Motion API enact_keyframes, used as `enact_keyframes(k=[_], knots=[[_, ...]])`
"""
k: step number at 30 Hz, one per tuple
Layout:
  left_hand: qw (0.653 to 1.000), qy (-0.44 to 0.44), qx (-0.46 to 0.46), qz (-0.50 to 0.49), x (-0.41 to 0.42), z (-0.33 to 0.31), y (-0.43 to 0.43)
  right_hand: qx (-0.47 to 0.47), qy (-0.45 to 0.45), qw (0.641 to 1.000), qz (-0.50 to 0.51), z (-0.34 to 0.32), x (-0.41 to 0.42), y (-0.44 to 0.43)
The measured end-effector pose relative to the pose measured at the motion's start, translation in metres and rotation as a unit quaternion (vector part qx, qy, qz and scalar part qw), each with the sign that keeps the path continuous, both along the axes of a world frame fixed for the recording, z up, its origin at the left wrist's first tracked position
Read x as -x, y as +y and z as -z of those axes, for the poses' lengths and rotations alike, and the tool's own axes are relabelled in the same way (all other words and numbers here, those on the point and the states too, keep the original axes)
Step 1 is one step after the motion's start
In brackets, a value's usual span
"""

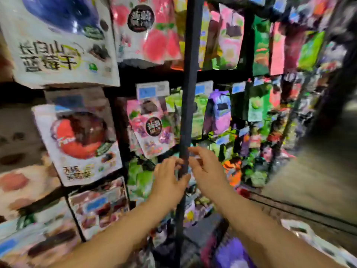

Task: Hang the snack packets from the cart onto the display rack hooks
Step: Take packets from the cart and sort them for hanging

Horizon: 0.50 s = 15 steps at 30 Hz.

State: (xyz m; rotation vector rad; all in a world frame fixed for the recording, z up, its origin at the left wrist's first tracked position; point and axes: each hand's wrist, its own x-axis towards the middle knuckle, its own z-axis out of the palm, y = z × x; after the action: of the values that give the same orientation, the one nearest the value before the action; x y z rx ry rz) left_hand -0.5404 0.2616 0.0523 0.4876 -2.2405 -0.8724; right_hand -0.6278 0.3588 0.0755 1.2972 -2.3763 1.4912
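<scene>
Two hands flank rack post (190, 93): left hand (170, 176) curled, hold unclear; right hand (204, 168) spread, empty. Upper-left packet (58, 45): 长白山蓝莓干.

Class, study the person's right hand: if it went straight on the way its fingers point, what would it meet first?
Probably the dark upright pole: the right hand points up-left at it, its fingers almost there. Depth is blurred, so this is not certain.
</scene>
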Motion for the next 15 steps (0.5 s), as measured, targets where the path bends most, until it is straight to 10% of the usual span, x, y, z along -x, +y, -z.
enact_keyframes(k=[6,15], knots=[[0.94,-0.216,-0.152,0.215,0.045,0.141,0.122,-0.141,-0.122,0.969,0.164,0.127,0.045,0.144],[0.878,-0.39,0.052,0.274,0.058,0.225,0.179,-0.323,-0.211,0.877,0.285,0.228,0.044,0.292]])
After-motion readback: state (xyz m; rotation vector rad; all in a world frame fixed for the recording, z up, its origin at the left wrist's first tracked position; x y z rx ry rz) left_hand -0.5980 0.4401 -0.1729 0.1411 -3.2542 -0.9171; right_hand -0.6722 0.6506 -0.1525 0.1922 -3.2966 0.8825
